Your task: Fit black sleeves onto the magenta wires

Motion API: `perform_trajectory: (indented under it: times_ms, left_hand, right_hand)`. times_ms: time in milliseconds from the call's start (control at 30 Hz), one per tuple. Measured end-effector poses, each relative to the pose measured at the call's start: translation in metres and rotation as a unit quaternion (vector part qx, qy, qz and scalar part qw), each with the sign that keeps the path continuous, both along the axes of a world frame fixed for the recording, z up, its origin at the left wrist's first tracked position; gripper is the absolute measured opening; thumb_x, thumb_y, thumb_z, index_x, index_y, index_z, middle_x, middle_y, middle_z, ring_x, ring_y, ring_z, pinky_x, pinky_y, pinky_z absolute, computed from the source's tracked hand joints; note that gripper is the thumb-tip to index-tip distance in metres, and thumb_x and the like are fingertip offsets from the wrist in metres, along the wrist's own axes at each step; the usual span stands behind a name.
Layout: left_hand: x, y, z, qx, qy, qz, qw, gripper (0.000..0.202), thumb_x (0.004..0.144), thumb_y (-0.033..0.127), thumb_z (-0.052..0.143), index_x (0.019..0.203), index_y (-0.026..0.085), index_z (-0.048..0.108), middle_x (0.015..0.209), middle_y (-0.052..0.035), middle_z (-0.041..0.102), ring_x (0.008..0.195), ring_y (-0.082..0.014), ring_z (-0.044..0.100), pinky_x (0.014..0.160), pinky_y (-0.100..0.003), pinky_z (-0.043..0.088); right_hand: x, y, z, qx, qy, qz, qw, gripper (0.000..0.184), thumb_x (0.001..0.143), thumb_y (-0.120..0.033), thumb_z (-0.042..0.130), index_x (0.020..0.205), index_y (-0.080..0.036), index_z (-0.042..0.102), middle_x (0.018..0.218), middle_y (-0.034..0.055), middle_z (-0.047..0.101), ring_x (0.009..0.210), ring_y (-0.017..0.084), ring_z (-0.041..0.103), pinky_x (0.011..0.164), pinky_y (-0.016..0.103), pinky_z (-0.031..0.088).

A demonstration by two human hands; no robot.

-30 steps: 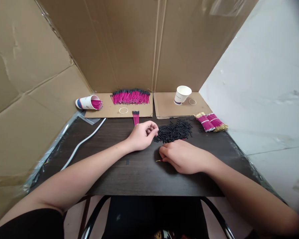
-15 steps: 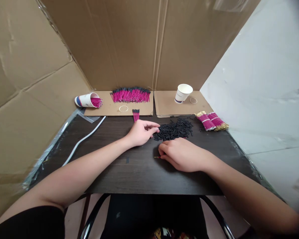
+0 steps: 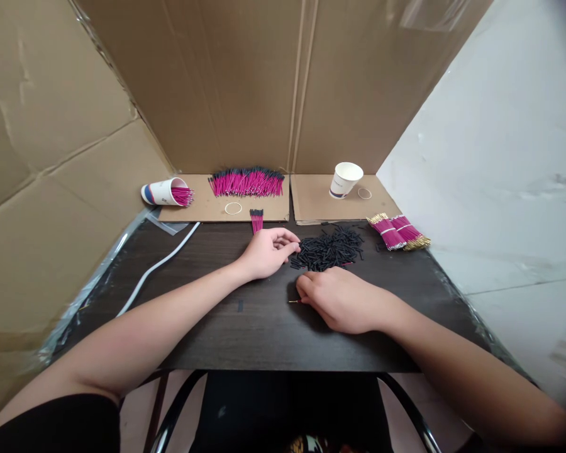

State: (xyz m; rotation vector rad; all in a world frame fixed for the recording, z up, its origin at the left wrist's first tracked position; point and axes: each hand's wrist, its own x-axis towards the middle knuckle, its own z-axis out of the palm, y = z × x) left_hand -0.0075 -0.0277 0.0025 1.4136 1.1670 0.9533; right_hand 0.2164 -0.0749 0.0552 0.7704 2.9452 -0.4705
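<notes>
My right hand (image 3: 339, 299) is closed in a pinch over the dark table, just in front of a pile of short black sleeves (image 3: 332, 248). From its fingertips a thin wire (image 3: 294, 302) with a gold-coloured end points left; the rest of it is hidden by the hand. At the pile's left edge, my left hand (image 3: 268, 253) has thumb and forefinger tips together, and whatever may be between them cannot be made out. Just beyond that hand lies a small row of magenta wires (image 3: 256, 220) with black ends, their lower parts covered by the hand.
Behind, a cardboard sheet (image 3: 193, 214) carries a heap of black-ended magenta wires (image 3: 248, 182), a rubber band (image 3: 233, 208) and a tipped paper cup (image 3: 158, 192) of wires. Farther right are an upright paper cup (image 3: 345, 181) and banded magenta wire bundles (image 3: 399, 233). A pale cable (image 3: 160, 264) crosses the left side.
My right hand has shifted slightly left and toward me, still pinching the wire. My left hand stays by the pile with its fingers curled a little differently.
</notes>
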Motion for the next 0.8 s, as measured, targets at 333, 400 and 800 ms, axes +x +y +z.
perform_trajectory:
  times_ms: [333, 400, 800]
  left_hand:
    - [-0.002, 0.001, -0.001, -0.004, -0.002, 0.0, 1.0, 0.013, 0.095, 0.023, 0.079, 0.102, 0.014, 0.073, 0.09, -0.0064, 0.08, 0.06, -0.009, 0.063, 0.053, -0.02, 0.051]
    - [-0.002, 0.001, -0.001, -0.002, -0.004, 0.001, 1.0, 0.013, 0.095, 0.024, 0.078, 0.103, 0.014, 0.073, 0.089, -0.0061, 0.079, 0.06, -0.009, 0.063, 0.053, -0.02, 0.051]
    - [-0.002, 0.0, 0.001, 0.013, -0.006, -0.013, 1.0, 0.012, 0.096, 0.024, 0.074, 0.104, 0.015, 0.073, 0.091, -0.0071, 0.079, 0.06, -0.0092, 0.062, 0.052, -0.02, 0.049]
  right_hand:
    - [0.012, 0.028, 0.002, -0.023, 0.187, -0.118, 0.975, 0.018, 0.114, -0.023, 0.052, 0.123, -0.019, 0.067, 0.094, 0.0052, 0.079, 0.074, 0.018, 0.068, 0.072, 0.03, 0.041]
    - [0.016, 0.035, 0.0, -0.008, 0.242, -0.146, 0.959, 0.021, 0.113, -0.026, 0.056, 0.127, -0.019, 0.07, 0.093, 0.0044, 0.081, 0.075, 0.018, 0.07, 0.074, 0.03, 0.045]
    - [0.018, 0.055, -0.027, 0.049, 0.286, -0.2, 0.936, 0.02, 0.111, -0.028, 0.058, 0.11, -0.02, 0.076, 0.094, 0.0063, 0.08, 0.083, 0.02, 0.072, 0.077, 0.031, 0.049]
